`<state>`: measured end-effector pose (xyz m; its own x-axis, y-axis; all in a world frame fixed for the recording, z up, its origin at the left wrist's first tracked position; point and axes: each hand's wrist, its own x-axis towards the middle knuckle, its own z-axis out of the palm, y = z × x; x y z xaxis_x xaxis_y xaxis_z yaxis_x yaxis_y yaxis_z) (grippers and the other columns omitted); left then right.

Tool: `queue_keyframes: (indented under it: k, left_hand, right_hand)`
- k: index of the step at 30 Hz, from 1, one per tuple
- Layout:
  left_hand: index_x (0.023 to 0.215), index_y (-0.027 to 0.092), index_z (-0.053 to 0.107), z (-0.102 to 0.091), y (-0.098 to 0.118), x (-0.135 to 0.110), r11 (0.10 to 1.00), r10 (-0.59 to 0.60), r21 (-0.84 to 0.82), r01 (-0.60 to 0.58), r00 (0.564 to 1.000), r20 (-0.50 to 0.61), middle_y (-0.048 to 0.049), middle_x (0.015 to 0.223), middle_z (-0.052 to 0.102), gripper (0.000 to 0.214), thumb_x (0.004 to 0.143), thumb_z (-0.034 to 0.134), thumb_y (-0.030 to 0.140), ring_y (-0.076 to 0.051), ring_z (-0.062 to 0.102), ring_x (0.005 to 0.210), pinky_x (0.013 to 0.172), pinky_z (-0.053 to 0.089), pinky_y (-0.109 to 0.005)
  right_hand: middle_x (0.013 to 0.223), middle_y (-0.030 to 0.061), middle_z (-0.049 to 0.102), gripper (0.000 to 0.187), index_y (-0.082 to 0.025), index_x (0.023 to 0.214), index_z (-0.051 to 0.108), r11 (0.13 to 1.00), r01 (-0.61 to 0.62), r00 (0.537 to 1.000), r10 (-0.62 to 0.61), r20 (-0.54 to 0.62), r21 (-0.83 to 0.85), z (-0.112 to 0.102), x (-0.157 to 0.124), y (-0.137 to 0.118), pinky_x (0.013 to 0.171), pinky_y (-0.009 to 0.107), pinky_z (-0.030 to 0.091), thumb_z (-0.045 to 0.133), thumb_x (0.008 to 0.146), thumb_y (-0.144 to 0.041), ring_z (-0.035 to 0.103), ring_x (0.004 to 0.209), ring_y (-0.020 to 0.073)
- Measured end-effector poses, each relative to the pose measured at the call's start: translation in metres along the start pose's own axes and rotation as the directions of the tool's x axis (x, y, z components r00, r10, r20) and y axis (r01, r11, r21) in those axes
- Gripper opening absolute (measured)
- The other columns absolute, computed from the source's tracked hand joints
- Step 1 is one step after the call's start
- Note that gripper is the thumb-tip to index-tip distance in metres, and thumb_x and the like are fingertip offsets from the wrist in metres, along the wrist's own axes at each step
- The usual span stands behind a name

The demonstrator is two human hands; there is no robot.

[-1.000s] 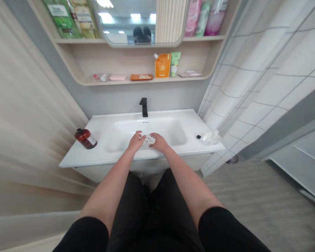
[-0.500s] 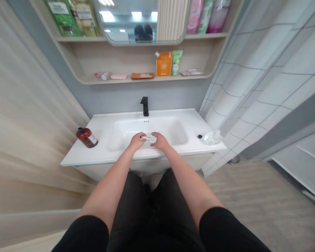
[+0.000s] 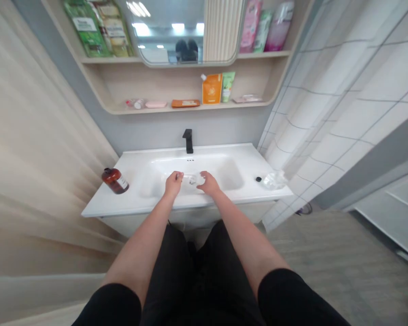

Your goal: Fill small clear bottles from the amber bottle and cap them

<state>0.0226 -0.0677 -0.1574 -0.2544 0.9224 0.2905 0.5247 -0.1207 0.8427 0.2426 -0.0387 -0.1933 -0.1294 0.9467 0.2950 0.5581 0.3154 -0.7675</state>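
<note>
Over the basin of the white sink [image 3: 224,170], my left hand [image 3: 172,184] is closed, its fingertips pinching one end of a small clear plastic piece [image 3: 189,176]. What kind of piece it is cannot be made out against the white basin. On the other side, my right hand [image 3: 209,184] curves its thumb and fingers around the piece's right end, with a gap between the fingertips. A brown bottle [image 3: 115,181] with a white label stands on the counter to the left. To the right lie a small black cap [image 3: 258,179] and crumpled clear plastic [image 3: 274,180].
A black faucet [image 3: 188,141] rises behind the basin. Above it, a shelf [image 3: 149,110] holds an orange pouch [image 3: 212,89], a green tube [image 3: 227,87], a pink bar [image 3: 156,104] and an orange packet [image 3: 185,103]. Curtain folds [image 3: 54,136] hang at left; a tiled wall [image 3: 329,113] stands at right.
My hands have moved slightly apart, and more of the clear piece shows between them. The right fingers have spread wider. The view has tilted up a little.
</note>
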Motion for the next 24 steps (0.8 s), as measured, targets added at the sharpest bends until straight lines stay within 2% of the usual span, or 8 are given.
queue_keyframes:
  k: [4,7,9,12,16,18,20,24]
  left_hand:
    - [0.091,0.024,0.066,-0.018,0.005,-0.005,0.99,-0.094,-0.111,0.082,0.99,-0.107,-0.0032,0.08,0.071,0.029,0.095,0.056,0.051,-0.024,0.068,0.084,0.08,0.05,-0.034]
    - [0.101,0.024,0.067,-0.052,0.0,-0.025,0.975,-0.106,-0.213,0.07,0.98,-0.165,-0.0051,0.091,0.077,0.031,0.091,0.062,0.053,-0.025,0.073,0.092,0.085,0.054,-0.036]
    - [0.103,0.024,0.068,-0.086,-0.01,-0.05,0.982,-0.099,-0.177,0.062,0.973,-0.208,-0.006,0.098,0.078,0.035,0.087,0.067,0.055,-0.025,0.073,0.096,0.088,0.056,-0.037]
    - [0.108,0.024,0.067,-0.148,-0.034,-0.097,0.986,-0.158,0.006,0.167,0.944,-0.289,-0.0066,0.106,0.078,0.04,0.088,0.068,0.059,-0.027,0.074,0.099,0.091,0.059,-0.04]
    - [0.108,0.025,0.067,-0.229,-0.069,-0.142,0.927,-0.157,0.212,0.309,0.835,-0.527,-0.0078,0.108,0.077,0.042,0.089,0.066,0.063,-0.031,0.075,0.106,0.101,0.059,-0.047]
    - [0.105,0.024,0.067,-0.257,-0.082,-0.145,0.868,-0.165,0.29,0.403,0.786,-0.596,-0.0099,0.109,0.078,0.043,0.087,0.067,0.064,-0.034,0.075,0.106,0.102,0.059,-0.049]
    - [0.105,0.023,0.068,-0.274,-0.089,-0.134,0.79,-0.169,0.386,0.477,0.774,-0.61,-0.0122,0.11,0.078,0.043,0.087,0.067,0.062,-0.037,0.074,0.106,0.1,0.058,-0.051]
    - [0.113,0.017,0.07,-0.281,-0.092,-0.094,0.645,-0.124,0.588,0.489,0.826,-0.55,-0.0182,0.104,0.077,0.047,0.089,0.062,0.056,-0.041,0.074,0.104,0.094,0.057,-0.052]
  right_hand:
    - [0.122,0.0053,0.069,0.063,-0.027,0.121,0.057,0.998,-0.045,0.998,0.047,-0.044,0.047,-0.002,0.0,-0.002,0.101,0.044,0.058,0.085,0.064,-0.026,0.07,0.111,0.0278]
    - [0.118,0.0035,0.069,0.061,-0.028,0.117,0.053,0.994,-0.062,0.997,0.065,-0.03,0.087,-0.003,-0.001,-0.005,0.095,0.042,0.059,0.085,0.065,-0.032,0.071,0.106,0.0269]
    - [0.115,0.0027,0.07,0.061,-0.028,0.114,0.052,0.992,-0.074,0.997,0.076,-0.018,0.104,-0.003,-0.001,-0.007,0.093,0.042,0.059,0.087,0.065,-0.036,0.072,0.103,0.027]
    - [0.111,0.0028,0.071,0.062,-0.028,0.109,0.051,0.99,-0.079,0.996,0.082,-0.021,0.117,-0.004,-0.001,-0.008,0.096,0.044,0.058,0.091,0.063,-0.041,0.073,0.106,0.0292]
    - [0.111,0.0029,0.073,0.061,-0.029,0.107,0.051,0.985,-0.065,0.997,0.069,-0.019,0.159,-0.006,-0.001,-0.009,0.101,0.047,0.057,0.092,0.064,-0.043,0.073,0.113,0.0309]
    - [0.108,0.002,0.073,0.059,-0.029,0.106,0.052,0.986,-0.06,0.998,0.063,-0.019,0.157,-0.007,-0.001,-0.008,0.102,0.048,0.058,0.091,0.064,-0.043,0.073,0.111,0.0306]
    - [0.106,0.0013,0.073,0.059,-0.029,0.105,0.052,0.988,-0.059,0.998,0.061,-0.013,0.143,-0.006,0.0,-0.007,0.102,0.049,0.058,0.091,0.064,-0.043,0.074,0.109,0.0304]
    - [0.106,0.0015,0.073,0.061,-0.029,0.108,0.052,0.989,-0.066,0.998,0.066,0.004,0.136,-0.005,-0.001,-0.006,0.099,0.048,0.059,0.092,0.065,-0.044,0.075,0.108,0.0301]
